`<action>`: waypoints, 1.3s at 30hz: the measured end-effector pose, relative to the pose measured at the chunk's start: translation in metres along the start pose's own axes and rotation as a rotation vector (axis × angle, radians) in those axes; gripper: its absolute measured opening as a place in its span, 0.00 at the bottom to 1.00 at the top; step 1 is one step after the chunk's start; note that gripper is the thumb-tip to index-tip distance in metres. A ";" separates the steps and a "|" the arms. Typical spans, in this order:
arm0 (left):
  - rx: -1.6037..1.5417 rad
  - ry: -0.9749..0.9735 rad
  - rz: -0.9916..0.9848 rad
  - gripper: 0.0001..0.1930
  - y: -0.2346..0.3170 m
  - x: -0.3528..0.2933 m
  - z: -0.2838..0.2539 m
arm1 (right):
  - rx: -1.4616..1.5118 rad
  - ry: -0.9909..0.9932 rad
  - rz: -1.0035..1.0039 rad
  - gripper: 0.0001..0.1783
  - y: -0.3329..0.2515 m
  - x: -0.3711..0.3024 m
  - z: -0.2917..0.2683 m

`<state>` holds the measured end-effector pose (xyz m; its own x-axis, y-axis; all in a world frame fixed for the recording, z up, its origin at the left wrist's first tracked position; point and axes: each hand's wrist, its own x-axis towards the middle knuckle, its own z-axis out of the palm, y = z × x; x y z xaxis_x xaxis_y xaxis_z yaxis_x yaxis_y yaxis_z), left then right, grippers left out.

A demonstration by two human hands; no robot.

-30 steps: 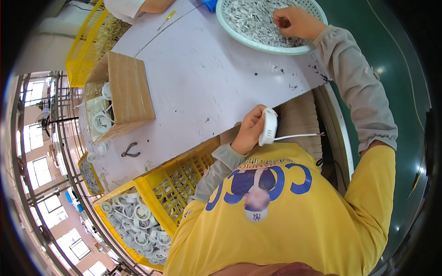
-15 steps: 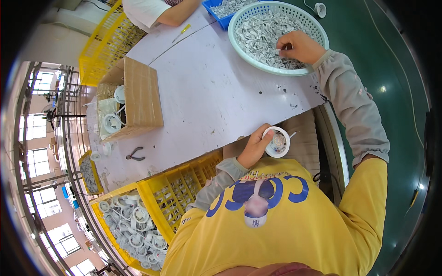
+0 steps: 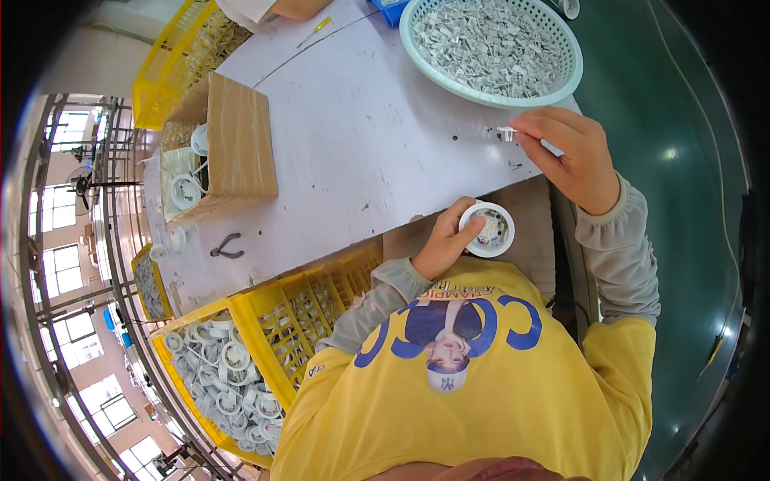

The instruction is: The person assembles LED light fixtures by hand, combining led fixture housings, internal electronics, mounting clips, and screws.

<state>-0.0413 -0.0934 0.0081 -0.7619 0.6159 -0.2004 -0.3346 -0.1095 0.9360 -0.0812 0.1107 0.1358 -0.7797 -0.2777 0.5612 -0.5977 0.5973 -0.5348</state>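
My left hand (image 3: 446, 240) holds a small round white lamp housing (image 3: 491, 229) by its rim, face up, just off the near edge of the pale table (image 3: 353, 152). My right hand (image 3: 571, 156) pinches a small white clip (image 3: 507, 131) between thumb and fingers, above the table's right corner. Just beyond it stands a pale green round basket (image 3: 561, 76) filled with several small grey-white parts.
An open cardboard box (image 3: 241, 152) with round white housings sits at the table's left. Small pliers (image 3: 228, 247) lie near the front-left edge. A yellow crate (image 3: 265, 337) of white rings stands at my lower left. Another person's arm (image 3: 297, 8) reaches in at the far edge.
My right hand came out of the basket with a small clip and moved toward me. My left hand turned the housing from edge-on to face up.
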 end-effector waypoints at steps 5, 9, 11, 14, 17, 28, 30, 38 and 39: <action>-0.002 0.048 0.047 0.11 0.007 -0.004 0.006 | -0.045 -0.059 0.049 0.04 -0.008 -0.026 0.011; 0.035 0.081 0.052 0.10 0.006 -0.008 0.006 | 0.080 -0.191 0.318 0.04 -0.005 -0.067 0.022; 0.114 0.007 0.042 0.10 0.008 -0.008 0.007 | 0.153 -0.236 0.433 0.04 -0.004 -0.088 0.030; 0.119 -0.008 0.018 0.12 0.010 -0.008 0.014 | 0.233 -0.224 0.509 0.04 -0.003 -0.112 0.042; 0.161 -0.016 0.046 0.13 0.009 -0.007 0.020 | 0.304 -0.245 0.591 0.04 -0.003 -0.123 0.045; 0.200 -0.083 0.037 0.14 0.002 -0.007 0.023 | 0.787 -0.157 0.871 0.06 0.005 -0.145 0.059; 0.196 -0.083 0.028 0.13 0.001 -0.007 0.023 | 0.792 -0.180 0.843 0.07 0.007 -0.147 0.058; 0.225 -0.129 0.024 0.11 -0.003 -0.005 0.021 | 0.800 -0.208 0.779 0.07 0.008 -0.147 0.056; 0.212 -0.142 0.028 0.11 -0.006 -0.006 0.020 | 0.773 -0.224 0.750 0.07 0.008 -0.148 0.056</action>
<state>-0.0241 -0.0805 0.0098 -0.6790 0.7197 -0.1449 -0.1792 0.0290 0.9834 0.0185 0.1149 0.0134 -0.9632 -0.2182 -0.1570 0.1471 0.0612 -0.9872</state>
